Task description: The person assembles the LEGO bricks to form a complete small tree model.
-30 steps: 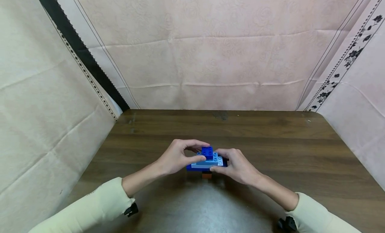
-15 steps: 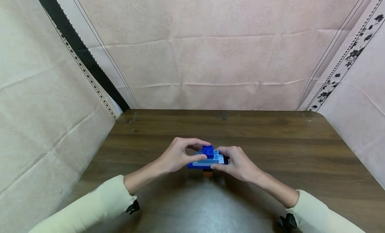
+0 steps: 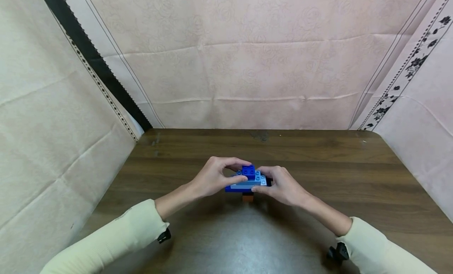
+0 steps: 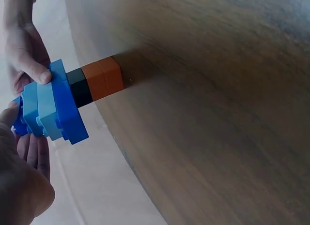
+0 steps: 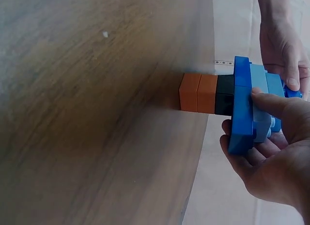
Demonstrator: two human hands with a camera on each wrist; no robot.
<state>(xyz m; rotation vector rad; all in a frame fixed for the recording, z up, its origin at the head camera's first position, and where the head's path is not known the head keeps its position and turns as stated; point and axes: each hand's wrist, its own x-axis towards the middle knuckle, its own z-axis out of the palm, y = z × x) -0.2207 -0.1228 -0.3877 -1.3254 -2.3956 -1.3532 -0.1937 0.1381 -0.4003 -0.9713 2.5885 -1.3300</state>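
Note:
A stacked toy-brick model stands upright between the hands. Two orange bricks (image 4: 103, 77) form its foot, with a black brick (image 5: 224, 95) above them. Wide blue bricks (image 5: 241, 109) come over that, followed by light blue layers (image 3: 244, 183) that narrow upward. A small dark blue brick (image 3: 249, 172) tops the stack; my left hand (image 3: 214, 179) pinches it between thumb and fingers. My right hand (image 3: 283, 187) grips the wide layers from the right side, thumb toward the near face. Whether the foot touches the table or hangs just above it, I cannot tell.
The brown wooden table (image 3: 198, 148) runs under the model. Pale patterned cloth (image 3: 247, 69) hangs behind its far edge, with more cloth at both sides. Black wrist devices (image 3: 339, 252) sit at the cuffs.
Both hands and the brick model have shifted a little away from the body and slightly to the right. The holds of both hands look the same.

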